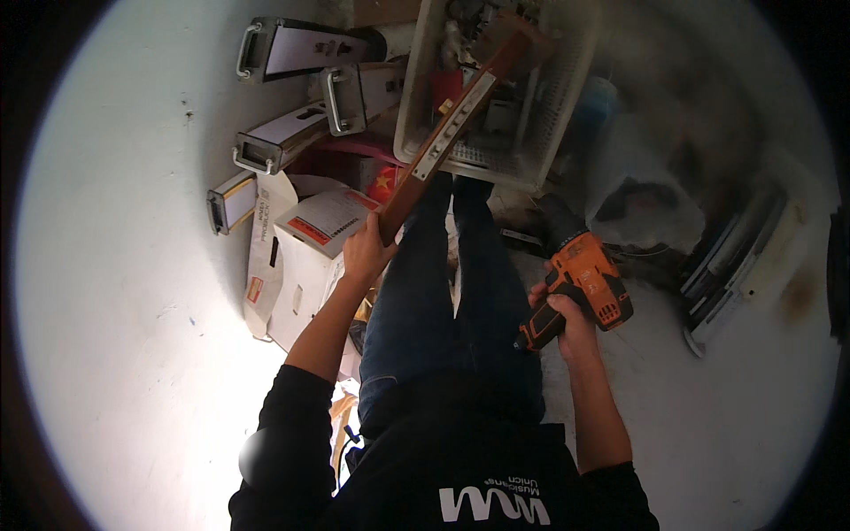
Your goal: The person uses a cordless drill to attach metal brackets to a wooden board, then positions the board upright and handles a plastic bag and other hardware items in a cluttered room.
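Observation:
My left hand [365, 252] is closed around the near end of a long reddish-brown wooden bar [405, 200]. A pale metal plate [456, 126] with slots and small fittings lies along the bar's face. From my hand the bar slants up to the right, and its far end is over a pale plastic basket [560, 133]. In my right hand [575, 327] is an orange and black cordless drill [589, 274], gripped by its handle. The drill's dark chuck end points up and slightly left, apart from the bar.
Several long cases with metal handles [282, 142] lie at the upper left. Below them are cardboard boxes [329, 219]. Mixed small parts fill the basket. To the right sit a clear plastic bag [642, 190] and a stack of long strips [735, 265] near the white wall.

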`<move>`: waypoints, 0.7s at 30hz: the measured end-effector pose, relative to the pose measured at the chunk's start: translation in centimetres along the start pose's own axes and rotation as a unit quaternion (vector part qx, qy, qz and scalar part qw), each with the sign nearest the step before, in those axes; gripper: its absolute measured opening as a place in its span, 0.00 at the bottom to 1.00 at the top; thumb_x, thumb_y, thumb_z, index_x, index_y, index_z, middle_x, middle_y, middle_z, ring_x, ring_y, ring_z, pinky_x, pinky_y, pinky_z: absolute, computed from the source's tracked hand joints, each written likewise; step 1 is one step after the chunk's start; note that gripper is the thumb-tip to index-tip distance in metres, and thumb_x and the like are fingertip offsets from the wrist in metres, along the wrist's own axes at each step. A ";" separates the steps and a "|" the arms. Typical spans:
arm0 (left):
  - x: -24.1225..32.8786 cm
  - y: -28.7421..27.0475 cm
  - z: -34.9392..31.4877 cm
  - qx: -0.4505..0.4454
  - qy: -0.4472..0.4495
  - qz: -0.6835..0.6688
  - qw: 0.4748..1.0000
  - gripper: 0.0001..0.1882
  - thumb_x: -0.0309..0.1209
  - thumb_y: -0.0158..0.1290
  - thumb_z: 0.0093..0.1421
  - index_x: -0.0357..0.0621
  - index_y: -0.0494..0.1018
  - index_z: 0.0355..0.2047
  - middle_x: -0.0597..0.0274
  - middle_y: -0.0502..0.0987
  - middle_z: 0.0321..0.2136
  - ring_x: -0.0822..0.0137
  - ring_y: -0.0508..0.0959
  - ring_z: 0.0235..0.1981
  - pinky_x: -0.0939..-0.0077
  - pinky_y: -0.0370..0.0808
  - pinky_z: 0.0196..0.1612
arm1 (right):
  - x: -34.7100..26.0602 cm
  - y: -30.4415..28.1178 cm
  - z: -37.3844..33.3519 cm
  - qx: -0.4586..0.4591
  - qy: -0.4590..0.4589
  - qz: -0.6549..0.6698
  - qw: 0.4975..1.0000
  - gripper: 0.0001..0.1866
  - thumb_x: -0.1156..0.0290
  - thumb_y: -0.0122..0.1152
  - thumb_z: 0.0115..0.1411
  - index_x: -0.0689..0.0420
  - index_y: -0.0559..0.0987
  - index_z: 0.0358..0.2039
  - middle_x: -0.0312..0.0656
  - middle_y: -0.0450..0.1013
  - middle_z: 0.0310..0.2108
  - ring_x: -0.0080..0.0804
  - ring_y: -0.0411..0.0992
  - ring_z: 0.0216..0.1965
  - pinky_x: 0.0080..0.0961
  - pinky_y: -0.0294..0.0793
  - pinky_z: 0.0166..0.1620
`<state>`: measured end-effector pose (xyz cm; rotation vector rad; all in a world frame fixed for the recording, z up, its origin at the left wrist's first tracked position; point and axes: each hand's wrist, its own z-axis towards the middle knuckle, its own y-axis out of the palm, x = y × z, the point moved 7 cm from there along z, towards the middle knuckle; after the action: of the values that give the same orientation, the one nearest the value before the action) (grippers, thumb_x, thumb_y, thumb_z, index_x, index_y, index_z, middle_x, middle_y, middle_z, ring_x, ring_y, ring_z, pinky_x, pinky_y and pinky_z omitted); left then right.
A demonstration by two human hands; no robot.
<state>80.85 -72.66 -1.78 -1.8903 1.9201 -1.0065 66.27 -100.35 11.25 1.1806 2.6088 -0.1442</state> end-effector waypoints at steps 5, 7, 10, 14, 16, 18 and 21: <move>-2.3 1.3 -0.4 0.019 -0.005 -0.021 1.000 0.29 0.35 0.57 0.40 0.41 0.60 0.43 0.45 0.74 0.28 0.49 0.76 0.29 0.59 0.72 0.31 | -0.3 1.8 0.8 0.008 -0.035 -0.082 0.996 0.25 0.72 0.53 0.45 0.64 0.67 0.46 0.40 0.70 0.27 0.29 0.69 0.31 0.26 0.70 0.38; -3.1 1.5 -0.4 0.007 -0.020 -0.024 0.999 0.29 0.35 0.57 0.40 0.41 0.60 0.43 0.46 0.74 0.28 0.49 0.76 0.29 0.59 0.72 0.32 | -0.8 2.5 1.3 0.017 -0.047 -0.123 0.991 0.20 0.71 0.53 0.46 0.63 0.69 0.42 0.39 0.70 0.26 0.28 0.69 0.29 0.25 0.69 0.36; -3.7 1.2 0.1 0.004 -0.031 -0.041 0.999 0.29 0.35 0.57 0.40 0.41 0.61 0.43 0.46 0.73 0.30 0.48 0.75 0.30 0.59 0.72 0.33 | -2.0 3.9 2.8 0.031 -0.051 -0.185 0.981 0.14 0.69 0.54 0.49 0.61 0.71 0.36 0.38 0.70 0.23 0.26 0.69 0.27 0.23 0.68 0.33; -3.5 0.9 0.3 0.029 -0.034 -0.063 0.997 0.29 0.33 0.57 0.41 0.41 0.61 0.44 0.47 0.72 0.33 0.48 0.75 0.32 0.58 0.72 0.34 | -4.7 6.4 6.0 0.008 -0.089 -0.227 0.970 0.09 0.67 0.54 0.52 0.59 0.73 0.28 0.37 0.70 0.21 0.25 0.69 0.24 0.22 0.68 0.30; -3.3 1.4 0.1 0.019 -0.051 -0.076 0.996 0.29 0.33 0.57 0.41 0.41 0.61 0.44 0.48 0.72 0.33 0.48 0.74 0.33 0.57 0.72 0.34 | -5.9 7.7 7.3 -0.010 -0.096 -0.224 0.970 0.09 0.66 0.56 0.53 0.59 0.74 0.22 0.35 0.71 0.21 0.24 0.69 0.25 0.22 0.68 0.31; -3.2 1.7 0.0 0.016 -0.061 -0.085 0.994 0.29 0.33 0.57 0.41 0.41 0.61 0.45 0.47 0.72 0.33 0.48 0.75 0.33 0.58 0.72 0.34 | -6.6 8.7 7.8 -0.003 -0.103 -0.222 0.970 0.08 0.68 0.56 0.53 0.59 0.74 0.23 0.37 0.71 0.22 0.24 0.70 0.25 0.22 0.69 0.32; -3.3 1.6 0.0 0.021 -0.059 -0.096 0.993 0.29 0.33 0.57 0.42 0.42 0.61 0.45 0.44 0.73 0.33 0.48 0.76 0.32 0.59 0.73 0.35 | -6.7 9.6 8.0 0.028 -0.083 -0.222 0.971 0.08 0.69 0.57 0.52 0.61 0.75 0.26 0.38 0.73 0.23 0.25 0.72 0.27 0.23 0.71 0.35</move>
<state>80.05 -69.63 -3.72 -2.0907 1.6660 -0.9559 79.38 -100.42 5.74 0.5502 2.6852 -0.3890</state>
